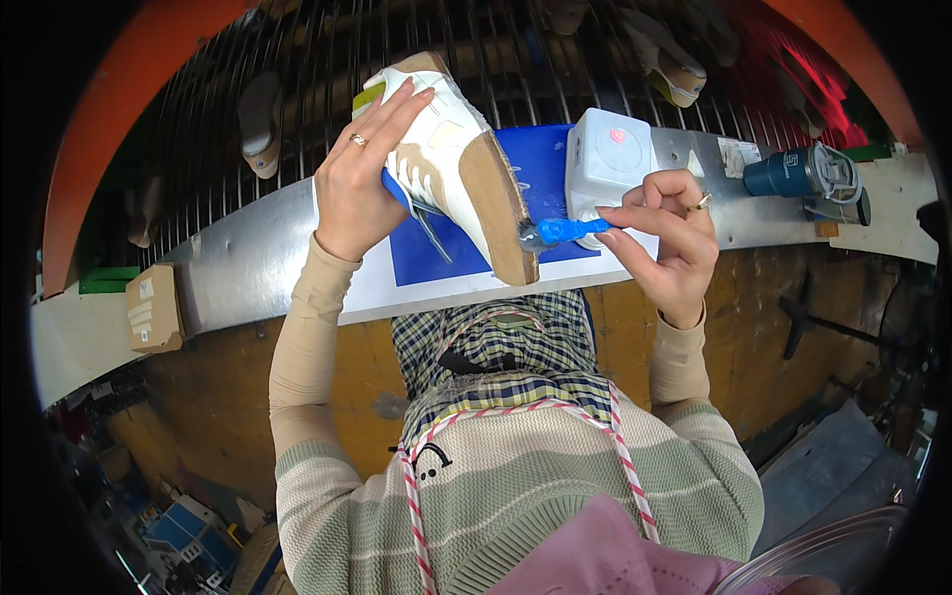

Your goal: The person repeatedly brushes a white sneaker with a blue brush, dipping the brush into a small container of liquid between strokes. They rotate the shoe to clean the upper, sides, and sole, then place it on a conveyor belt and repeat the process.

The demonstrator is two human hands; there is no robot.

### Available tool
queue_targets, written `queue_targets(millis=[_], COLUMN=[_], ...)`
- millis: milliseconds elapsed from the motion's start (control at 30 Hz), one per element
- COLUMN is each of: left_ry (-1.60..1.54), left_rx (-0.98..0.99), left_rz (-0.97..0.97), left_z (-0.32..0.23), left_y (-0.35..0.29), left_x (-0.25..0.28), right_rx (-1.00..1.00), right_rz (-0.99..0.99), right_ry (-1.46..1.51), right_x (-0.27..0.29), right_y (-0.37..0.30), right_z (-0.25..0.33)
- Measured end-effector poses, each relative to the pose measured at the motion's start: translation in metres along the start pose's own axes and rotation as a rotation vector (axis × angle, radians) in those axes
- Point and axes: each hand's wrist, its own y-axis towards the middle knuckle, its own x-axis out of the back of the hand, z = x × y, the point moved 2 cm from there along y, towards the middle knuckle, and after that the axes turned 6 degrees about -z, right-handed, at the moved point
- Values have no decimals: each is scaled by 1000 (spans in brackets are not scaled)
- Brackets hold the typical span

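Observation:
A white and tan sneaker upper (446, 149), with white laces, is tilted on its side in my left hand (367, 169). My left fingers are spread over its heel side, gripping it. My right hand (669, 233) pinches the blue handle of a small brush (565, 231) between thumb and fingers. The dark bristles touch the lower edge of the upper near the toe. Just beyond my right hand stands a white translucent square container (607, 154). Beneath the shoe lies a blue and white sheet (421, 253) on the metal ledge.
Behind the ledge (248, 253) runs a roller conveyor (327, 59) bearing several shoe pieces, such as one at left (261, 119) and one at right (669, 59). A blue tumbler (793, 174) stands at right. A cardboard box (154, 309) sits at left.

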Motion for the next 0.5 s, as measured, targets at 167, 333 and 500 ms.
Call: queue_targets(millis=[167, 333, 500], left_ry=[-97, -271, -439], left_rx=[81, 175, 250], left_rz=[134, 260, 392], left_z=[3, 0, -5], left_y=[-7, -18, -32], left_x=[0, -1, -7], right_rx=[84, 146, 205], right_rz=[-4, 0, 18], right_ry=[-37, -56, -42], right_x=[0, 0, 1], right_y=[6, 14, 22], right_z=[3, 5, 5])
